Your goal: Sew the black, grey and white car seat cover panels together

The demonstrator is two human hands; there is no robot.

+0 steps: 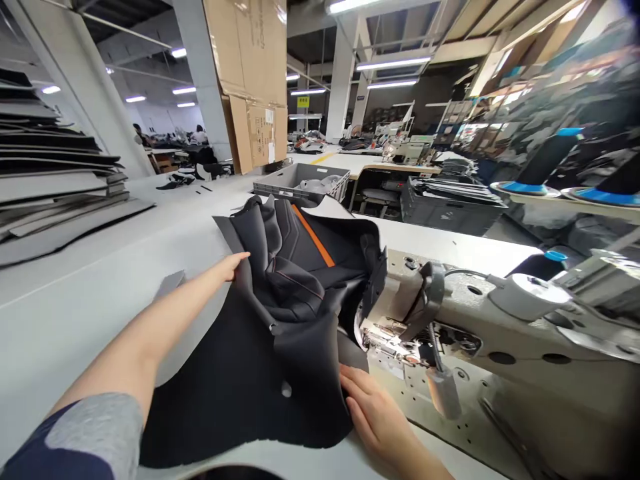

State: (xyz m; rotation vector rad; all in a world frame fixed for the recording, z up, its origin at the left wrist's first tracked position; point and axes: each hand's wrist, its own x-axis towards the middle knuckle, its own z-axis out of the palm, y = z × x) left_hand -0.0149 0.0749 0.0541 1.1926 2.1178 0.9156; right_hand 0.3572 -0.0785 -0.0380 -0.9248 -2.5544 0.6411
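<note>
A large black seat cover (215, 380) lies bunched on the white table, with grey backing, an orange stripe and red stitching on its folded panels. My left hand (234, 265) is closed around a raised fold on its left side, its fingers partly hidden behind the material. At the near right edge, my right hand (373, 407) holds the cover's border, fingertips against the curled flap. Just beyond that hand is the lit needle area of a beige sewing machine (500, 333). The cover's far right side reaches the machine head, and its folds hide part of the edge there.
Stacked dark panels (55, 160) stand at the left. Behind the cover are a grey crate (300, 179) and a tall cardboard box (255, 87). A black crate (445, 210) with flat pieces sits beyond the machine. Thread cones (545, 160) stand at the right.
</note>
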